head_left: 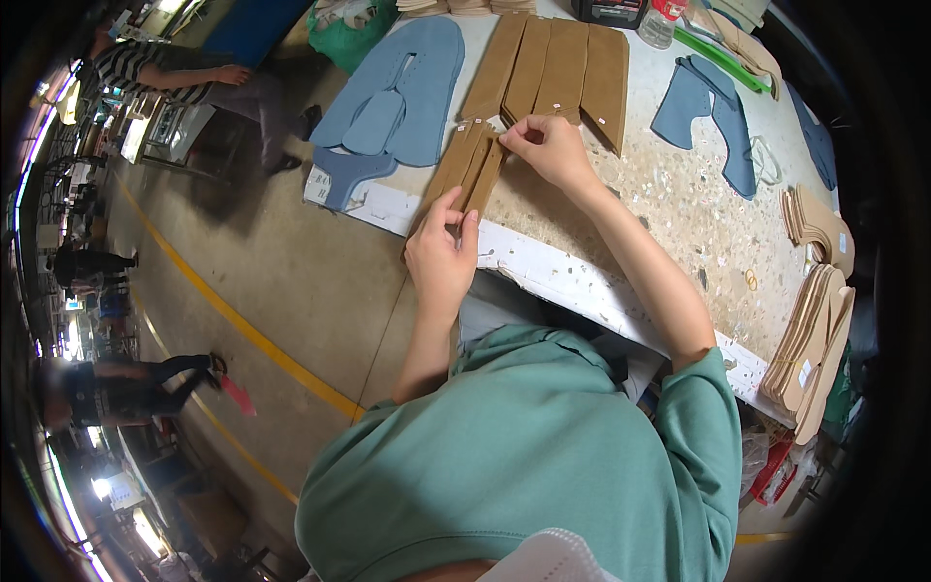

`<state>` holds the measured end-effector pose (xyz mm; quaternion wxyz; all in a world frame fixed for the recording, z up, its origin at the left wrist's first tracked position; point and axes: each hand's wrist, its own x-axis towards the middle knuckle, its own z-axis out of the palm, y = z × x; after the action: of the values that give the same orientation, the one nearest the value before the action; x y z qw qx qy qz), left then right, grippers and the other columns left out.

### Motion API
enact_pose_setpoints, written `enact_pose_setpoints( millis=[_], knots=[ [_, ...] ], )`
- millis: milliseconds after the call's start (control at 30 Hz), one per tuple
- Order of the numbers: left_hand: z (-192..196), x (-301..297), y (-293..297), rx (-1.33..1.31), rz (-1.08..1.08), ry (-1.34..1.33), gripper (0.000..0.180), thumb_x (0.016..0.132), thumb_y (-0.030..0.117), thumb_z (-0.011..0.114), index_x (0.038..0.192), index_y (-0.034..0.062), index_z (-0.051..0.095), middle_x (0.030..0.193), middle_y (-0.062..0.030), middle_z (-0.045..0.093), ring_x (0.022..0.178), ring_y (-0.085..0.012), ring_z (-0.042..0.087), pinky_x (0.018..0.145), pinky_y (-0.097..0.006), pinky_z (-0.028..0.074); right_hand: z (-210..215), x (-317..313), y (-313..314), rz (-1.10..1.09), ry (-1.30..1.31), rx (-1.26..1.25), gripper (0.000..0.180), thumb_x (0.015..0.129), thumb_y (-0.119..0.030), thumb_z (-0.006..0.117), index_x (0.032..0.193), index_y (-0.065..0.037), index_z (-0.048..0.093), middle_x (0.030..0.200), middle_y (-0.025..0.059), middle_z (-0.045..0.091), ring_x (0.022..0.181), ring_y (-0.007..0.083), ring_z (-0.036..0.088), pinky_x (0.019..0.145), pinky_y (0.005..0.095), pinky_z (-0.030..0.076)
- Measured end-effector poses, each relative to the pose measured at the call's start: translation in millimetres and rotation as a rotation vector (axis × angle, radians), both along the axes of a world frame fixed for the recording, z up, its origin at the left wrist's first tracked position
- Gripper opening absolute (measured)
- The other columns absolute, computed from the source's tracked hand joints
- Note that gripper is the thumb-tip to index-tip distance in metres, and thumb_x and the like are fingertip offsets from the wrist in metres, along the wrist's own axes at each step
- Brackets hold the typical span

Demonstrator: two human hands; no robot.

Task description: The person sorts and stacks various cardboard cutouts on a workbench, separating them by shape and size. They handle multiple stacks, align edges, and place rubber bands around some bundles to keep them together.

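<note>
Long brown leather-like strips (456, 167) lie side by side at the table's near left edge, their lower ends reaching past it. My left hand (438, 257) is closed at the lower end of the rightmost brown strip (488, 177), with thumb and fingers on either side. At that strip's upper end, my right hand (551, 150) pinches its corner between thumb and fingertips. Just beyond, wider brown panels (562, 63) lie overlapped in a row, some with small white tags. Blue cut pieces (427, 112) are stacked to the left of the strips.
More blue pieces (689, 102) lie on the speckled table (621, 209). Tan piece stacks (810, 335) line the right edge. A plastic bottle (659, 24), a green tray (718, 58) and a green bag (349, 34) stand at the back. A person (184, 78) sits at left.
</note>
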<state>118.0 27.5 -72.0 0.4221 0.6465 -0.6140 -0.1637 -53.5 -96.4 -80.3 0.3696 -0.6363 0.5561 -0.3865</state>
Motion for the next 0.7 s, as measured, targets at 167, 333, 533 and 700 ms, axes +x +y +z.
enact_pose_setpoints(
  millis=[167,333,533,700],
  knots=[
    [-2.8,-1.0,-1.8,0.018,0.027,-0.234,0.025,0.083,0.021,0.069,0.107,0.0144,0.065,0.079,-0.001,0.059,0.061,-0.0248,0.06,0.057,-0.039,0.048,-3.3,5.8,4.9,-0.024,0.025,-0.058,0.021,0.078,-0.024,0.073,0.077,-0.003,0.069,0.07,0.0112,0.069,0.065,0.0228,0.068,0.064,0.0328,0.052],
    [7.3,-1.3,0.7,-0.058,0.008,-0.163,0.022,0.08,0.015,0.071,0.101,0.0118,0.066,0.092,-0.0042,0.057,0.064,-0.0185,0.057,0.058,-0.033,0.047,10.9,-22.1,8.0,-0.042,0.226,-0.28,0.022,0.077,-0.023,0.074,0.078,-0.004,0.062,0.074,0.0114,0.066,0.068,0.0273,0.066,0.063,0.0381,0.051],
    [28.5,-15.6,-7.3,-0.181,-0.183,-0.003,0.012,0.08,0.009,0.07,0.092,0.0081,0.068,0.083,-0.004,0.061,0.06,-0.0153,0.052,0.057,-0.028,0.046,19.2,-91.5,-2.1,-0.162,0.648,-0.409,0.024,0.075,-0.023,0.075,0.087,-0.006,0.063,0.083,0.0096,0.063,0.085,0.0287,0.063,0.069,0.0402,0.053],
    [32.6,-57.9,-43.2,-0.305,-0.33,-0.1,0.009,0.08,0.008,0.07,0.088,0.0059,0.068,0.078,-0.0035,0.063,0.063,-0.016,0.056,0.06,-0.029,0.046,17.5,-107.8,-13.3,-0.107,0.617,-0.233,0.027,0.074,-0.026,0.076,0.089,-0.006,0.064,0.087,0.0103,0.066,0.087,0.0288,0.064,0.07,0.0411,0.053]
  ],
)
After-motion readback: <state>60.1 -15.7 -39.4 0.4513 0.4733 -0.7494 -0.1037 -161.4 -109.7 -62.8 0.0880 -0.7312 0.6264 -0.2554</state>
